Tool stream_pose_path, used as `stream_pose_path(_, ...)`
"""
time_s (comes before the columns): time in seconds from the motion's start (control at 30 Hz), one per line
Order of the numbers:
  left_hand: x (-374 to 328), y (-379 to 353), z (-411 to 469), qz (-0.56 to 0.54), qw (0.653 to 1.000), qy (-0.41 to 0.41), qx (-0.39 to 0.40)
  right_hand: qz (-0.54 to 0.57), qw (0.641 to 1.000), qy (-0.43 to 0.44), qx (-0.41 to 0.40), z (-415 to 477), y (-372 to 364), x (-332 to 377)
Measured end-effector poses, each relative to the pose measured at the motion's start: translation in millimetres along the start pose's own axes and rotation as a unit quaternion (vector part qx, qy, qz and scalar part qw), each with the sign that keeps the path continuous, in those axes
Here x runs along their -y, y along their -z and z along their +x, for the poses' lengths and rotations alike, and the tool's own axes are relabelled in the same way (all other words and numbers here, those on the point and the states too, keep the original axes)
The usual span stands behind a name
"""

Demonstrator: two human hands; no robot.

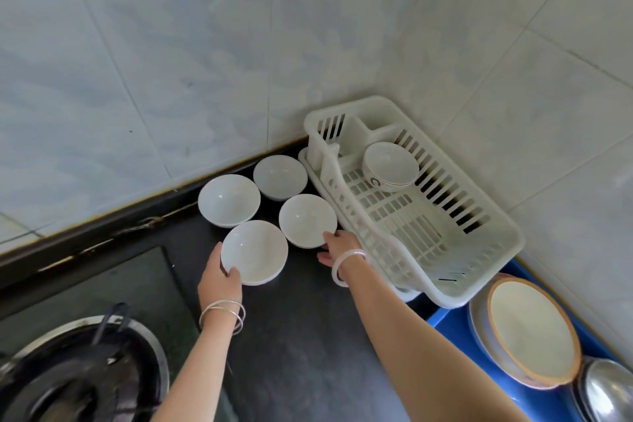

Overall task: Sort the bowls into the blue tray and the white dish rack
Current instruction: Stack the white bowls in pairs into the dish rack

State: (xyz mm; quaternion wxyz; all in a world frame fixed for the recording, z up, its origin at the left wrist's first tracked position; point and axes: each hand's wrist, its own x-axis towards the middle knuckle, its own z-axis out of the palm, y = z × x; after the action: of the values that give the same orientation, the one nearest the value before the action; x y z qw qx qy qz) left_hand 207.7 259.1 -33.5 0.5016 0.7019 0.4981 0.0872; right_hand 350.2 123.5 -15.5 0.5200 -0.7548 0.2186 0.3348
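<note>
Several plain white bowls stand on the dark counter. My left hand (pixel 221 279) grips the nearest bowl (pixel 254 252) by its near-left rim. My right hand (pixel 337 248) holds the rim of the bowl to its right (pixel 307 220), thumb on the near edge. Two more bowls sit behind, one at the left (pixel 228 199) and one by the wall (pixel 280 176). The white dish rack (pixel 479 250) stands to the right in the corner, with a patterned bowl (pixel 390 164) lying tilted inside. The blue tray (pixel 435 320) lies at the lower right, holding an orange-rimmed bowl (pixel 529 329).
A gas hob with a dark wok (pixel 78 377) sits at the lower left. A metal bowl (pixel 608 390) rests in the blue tray's near corner. Tiled walls close the counter at the back and the right.
</note>
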Motion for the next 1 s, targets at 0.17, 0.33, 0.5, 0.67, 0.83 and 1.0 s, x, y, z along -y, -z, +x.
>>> stream_pose_path(0.17,6,2,5,-0.056,0.998,0.001,0.016,0.05,0.998,0.017,-0.032,4,-1,4)
stream_pose_path(0.33,13,4,14,-0.125,0.991,0.008,0.052,0.005,0.994,0.094,-0.056,-12,7,5)
stream_pose_path(0.5,16,5,15,-0.22,0.973,0.049,0.057,-0.077,0.984,0.162,-0.025,-39,-2,19)
stream_pose_path(0.67,8,8,14,-0.324,0.94,0.094,0.051,-0.188,0.97,0.154,-0.016,-52,-29,25)
stream_pose_path(0.83,9,8,13,-0.332,0.936,0.101,0.061,-0.27,0.953,0.139,-0.025,-53,-41,19)
stream_pose_path(1.0,15,8,19,-0.214,0.974,0.051,0.057,-0.304,0.943,0.13,-0.021,-47,-47,14)
